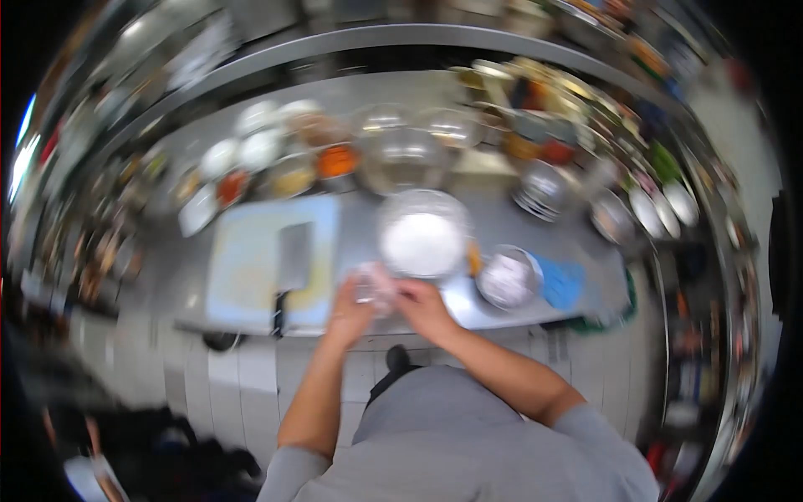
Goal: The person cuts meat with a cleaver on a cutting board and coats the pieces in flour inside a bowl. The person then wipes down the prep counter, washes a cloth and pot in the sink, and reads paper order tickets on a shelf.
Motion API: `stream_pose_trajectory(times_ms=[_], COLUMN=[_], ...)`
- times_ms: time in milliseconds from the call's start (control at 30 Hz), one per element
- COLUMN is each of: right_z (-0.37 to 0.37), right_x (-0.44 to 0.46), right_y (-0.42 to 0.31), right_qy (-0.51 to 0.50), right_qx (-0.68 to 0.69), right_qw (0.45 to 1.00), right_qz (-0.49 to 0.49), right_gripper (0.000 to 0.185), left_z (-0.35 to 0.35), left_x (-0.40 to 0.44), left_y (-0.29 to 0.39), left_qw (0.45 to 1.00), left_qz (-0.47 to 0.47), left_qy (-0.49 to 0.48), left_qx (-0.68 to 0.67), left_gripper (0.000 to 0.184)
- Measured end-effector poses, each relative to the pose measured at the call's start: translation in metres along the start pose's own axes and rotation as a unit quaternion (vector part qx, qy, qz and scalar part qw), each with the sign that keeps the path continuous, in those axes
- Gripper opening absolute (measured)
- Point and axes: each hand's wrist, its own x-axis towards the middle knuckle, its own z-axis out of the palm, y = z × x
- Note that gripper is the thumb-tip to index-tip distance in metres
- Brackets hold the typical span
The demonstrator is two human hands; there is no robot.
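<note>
Nearest: grey shirt point(468, 443), with tiled floor point(255, 364) seen between it and the front edge of the steel table point(355, 230). That edge is crossed by both forearms.

At the edge, a small translucent pinkish item point(374, 289) is held up between the hands, blurred; its exact kind cannot be told. It is grasped by the curled left hand point(350, 309). The right hand point(424, 308) is brought in from the other side, fingertips drawn together at the item; whether it is pinched cannot be told.

Just beyond: metal bowl of white powder point(422, 236), set close ahead of the hands. To the left, a cutting board point(238, 251) is laid near the front edge; on it a cleaver point(294, 255), its black handle projected past the board's near side. A narrow bare strip of steel is left between board and powder bowl.

To the right, a smaller bowl with whitish contents point(506, 280) is placed near the edge, a blue cloth-like item point(562, 283) beside it. The gap towards the powder bowl is partly taken by a small orange-yellow thing point(475, 258).

Farther: stacked metal bowls point(542, 191), large metal bowl point(404, 163), container of orange food point(337, 161), white bowls point(261, 149). Farthest, a metal shelf edge point(401, 35) is run across.
</note>
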Motion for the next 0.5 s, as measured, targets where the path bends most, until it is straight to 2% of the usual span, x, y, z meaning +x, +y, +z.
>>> stream_pose_trajectory(times_ms=[33,67,100,167,233,333,400,433,467,500], right_z=[-0.005,-0.006,-0.013,-0.024,-0.044,-0.076,-0.108,-0.13,-0.155,-0.183], right_x=[0.006,0.012,0.019,0.031,0.029,0.021,0.008,0.0,-0.007,-0.016], right_y=[-0.01,-0.02,-0.029,-0.034,-0.052,-0.057,-0.061,-0.063,-0.064,-0.065], right_qy=[0.015,0.054,0.053,0.092,0.195,0.311,0.354,0.379,0.4,0.404], right_qx=[-0.012,0.016,-0.004,0.033,-0.003,-0.001,0.045,0.092,0.083,0.147], right_qw=[1.0,0.998,0.998,0.99,0.964,0.934,0.915,0.898,0.89,0.88], right_qz=[-0.021,-0.029,-0.046,-0.097,-0.18,-0.177,-0.191,-0.201,-0.204,-0.201], right_gripper=[0.021,0.018,0.019,0.019,0.014,0.014,0.014,0.013,0.013,0.013], left_z=[0.001,0.003,0.014,0.026,0.047,0.064,0.059,0.047,0.051,0.07], left_x=[0.0,0.006,0.01,0.027,0.039,0.076,0.113,0.133,0.15,0.134], left_y=[0.022,0.039,0.049,0.061,0.082,0.062,0.031,0.014,0.004,0.025], left_qw=[0.995,0.989,0.972,0.948,0.921,0.908,0.855,0.828,0.796,0.813], left_qz=[0.049,0.071,0.099,0.081,0.04,0.058,0.076,0.079,0.076,0.042], left_qy=[-0.027,-0.073,-0.1,-0.125,-0.148,-0.171,-0.215,-0.262,-0.309,-0.245], left_qx=[-0.086,-0.105,-0.19,-0.282,-0.359,-0.378,-0.465,-0.49,-0.515,-0.527], left_gripper=[0.069,0.072,0.073,0.074,0.07,0.065,0.05,0.046,0.042,0.039])
